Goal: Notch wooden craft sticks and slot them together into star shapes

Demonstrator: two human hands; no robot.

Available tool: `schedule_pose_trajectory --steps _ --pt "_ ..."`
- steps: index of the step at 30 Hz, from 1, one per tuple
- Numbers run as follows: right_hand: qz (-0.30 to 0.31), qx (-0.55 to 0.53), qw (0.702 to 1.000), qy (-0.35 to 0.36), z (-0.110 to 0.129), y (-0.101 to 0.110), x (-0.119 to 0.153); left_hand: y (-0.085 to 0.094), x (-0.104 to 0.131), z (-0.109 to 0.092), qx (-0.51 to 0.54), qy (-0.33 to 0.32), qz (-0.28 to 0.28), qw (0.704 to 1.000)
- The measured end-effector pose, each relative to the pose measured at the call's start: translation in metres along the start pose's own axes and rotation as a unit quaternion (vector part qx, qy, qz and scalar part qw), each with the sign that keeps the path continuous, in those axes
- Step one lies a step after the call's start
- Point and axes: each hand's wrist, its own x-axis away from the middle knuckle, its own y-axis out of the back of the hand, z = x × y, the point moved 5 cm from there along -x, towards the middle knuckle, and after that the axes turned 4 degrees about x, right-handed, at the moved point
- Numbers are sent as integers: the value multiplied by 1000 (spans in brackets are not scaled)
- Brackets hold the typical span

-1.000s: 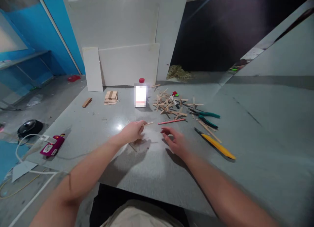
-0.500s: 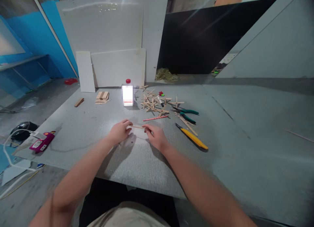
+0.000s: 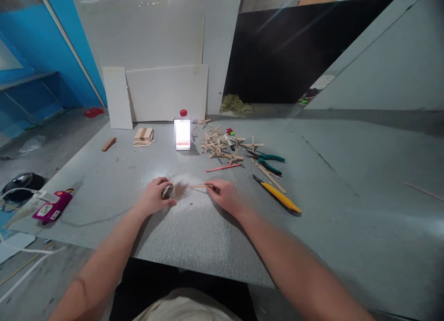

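Observation:
A thin wooden craft stick extends leftward from my right hand, its near end pinched between thumb and fingers. To the left of its free end rests my left hand, thumb and fingers parted around a gap with nothing clearly held. A brownish blur lies between that hand and the stick, too smeared to make out. Just beyond the right hand is a pink pencil. A yellow utility knife lies to the right of it, blade pointing away to the left.
Crossed craft sticks lie heaped beyond the pencil, beside green-handled pliers. A red-capped bottle stands at the back. Left of it are a stack of sticks and a wooden block. A purple power strip sits near the table's left edge.
My left hand has let go of the stick's left end and moved left and slightly nearer, its fingers opening. The right hand keeps the stick, and the view has shifted slightly.

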Motion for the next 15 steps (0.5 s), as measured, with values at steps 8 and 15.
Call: schedule_pose_trajectory --steps 8,15 --pt "-10 13 1000 -16 6 10 1 0 3 -1 11 -29 -10 999" --pt "-5 23 1000 -15 3 5 1 0 1 0 4 -32 -14 999"
